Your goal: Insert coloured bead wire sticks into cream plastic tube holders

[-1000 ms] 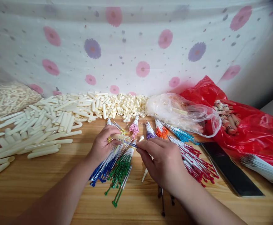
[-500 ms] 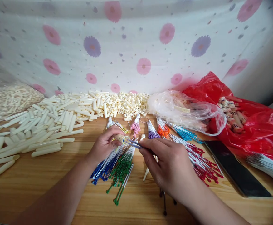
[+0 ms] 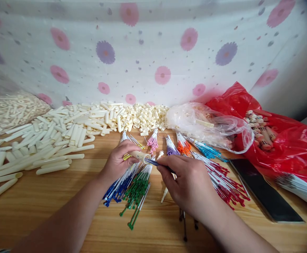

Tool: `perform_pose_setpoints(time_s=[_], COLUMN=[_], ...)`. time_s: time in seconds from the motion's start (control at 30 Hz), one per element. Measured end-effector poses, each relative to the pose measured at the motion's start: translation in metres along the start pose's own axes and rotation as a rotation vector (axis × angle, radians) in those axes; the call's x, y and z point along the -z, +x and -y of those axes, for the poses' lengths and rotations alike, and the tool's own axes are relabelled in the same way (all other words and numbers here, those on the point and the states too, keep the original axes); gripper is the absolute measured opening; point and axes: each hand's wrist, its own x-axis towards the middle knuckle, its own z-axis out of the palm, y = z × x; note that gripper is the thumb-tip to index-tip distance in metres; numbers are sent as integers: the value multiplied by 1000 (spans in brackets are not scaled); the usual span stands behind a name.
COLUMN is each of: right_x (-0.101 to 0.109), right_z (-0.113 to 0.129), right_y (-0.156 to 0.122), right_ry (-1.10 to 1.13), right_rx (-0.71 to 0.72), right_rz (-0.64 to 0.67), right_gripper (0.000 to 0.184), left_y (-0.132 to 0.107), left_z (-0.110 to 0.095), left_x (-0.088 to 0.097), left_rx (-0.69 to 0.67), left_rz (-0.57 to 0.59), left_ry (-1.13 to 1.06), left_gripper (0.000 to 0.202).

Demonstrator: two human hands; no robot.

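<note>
My left hand [image 3: 120, 158] is closed around a short cream plastic tube [image 3: 142, 156], its open end facing right. In my right hand [image 3: 190, 182] is a pair of dark blue tweezers [image 3: 153, 162], pinched between thumb and fingers. The tweezers' tips reach into the tube's mouth, so the tips are hidden. Below my hands lie bundles of thin white sticks with blue tips [image 3: 116, 191] and green tips [image 3: 136, 191]. A small cream pointed part [image 3: 164, 194] lies near my right fingers, partly covered by them.
Cream tubes [image 3: 50, 140] are heaped at left and back beside a clear bag of small parts [image 3: 16, 109]. Red-tipped sticks [image 3: 229, 186], a black phone-like slab [image 3: 266, 189], a clear bag [image 3: 206, 123] and a red bag [image 3: 290, 144] lie at right. A flowered cloth [image 3: 153, 45] hangs behind.
The tweezers' tips have gone deeper into the tube. The tube has shifted slightly right, towards my right hand. The view has moved very slightly.
</note>
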Motion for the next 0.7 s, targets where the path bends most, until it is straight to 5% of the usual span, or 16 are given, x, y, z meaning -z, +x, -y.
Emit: perform_pose_setpoints(time_s=[0.2, 0.5, 0.7], right_x=[2, 5, 5], right_z=[1, 5, 5], right_y=[-1, -4, -2], right_ry=[-82, -2, -75], right_rx=[62, 4, 67], right_rz=[-69, -26, -42], right_gripper=[17, 16, 17], left_y=[-3, 0, -1], left_z=[-9, -3, -3], left_x=[1, 1, 0], left_rx=[184, 125, 173], left_rz=[188, 75, 117], left_ry=[-147, -184, -233], left_gripper=[41, 32, 34])
